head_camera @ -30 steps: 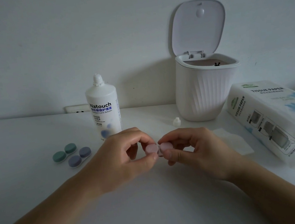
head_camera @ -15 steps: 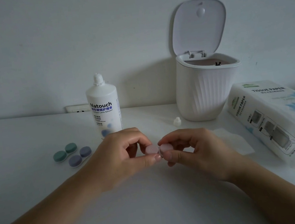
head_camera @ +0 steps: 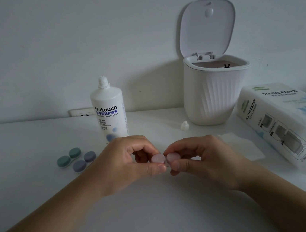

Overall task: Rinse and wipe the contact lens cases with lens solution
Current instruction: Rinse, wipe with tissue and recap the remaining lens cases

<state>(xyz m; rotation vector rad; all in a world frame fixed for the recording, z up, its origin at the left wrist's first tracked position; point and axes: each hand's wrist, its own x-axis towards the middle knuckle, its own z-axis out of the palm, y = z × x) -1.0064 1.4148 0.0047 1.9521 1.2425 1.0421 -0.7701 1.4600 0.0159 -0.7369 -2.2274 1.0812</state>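
Note:
A pink contact lens case [head_camera: 164, 158] with two round caps is held just above the table between both hands. My left hand [head_camera: 126, 159] pinches its left cap and my right hand [head_camera: 201, 158] pinches its right cap. A green case [head_camera: 68, 157] and a purple case [head_camera: 84, 161] lie capped on the table at the left. The white lens solution bottle [head_camera: 108, 111] stands uncapped behind my left hand. Its small white cap [head_camera: 184, 126] lies by the bin. A flat white tissue [head_camera: 241, 145] lies behind my right hand.
A white ribbed bin [head_camera: 215, 97] with its lid flipped up stands at the back right. A tissue paper pack [head_camera: 282, 120] lies along the right edge. A wall socket [head_camera: 81, 112] sits at the table's back edge.
Both hands stay on the pink case and have barely shifted; the fingers have turned slightly on the caps.

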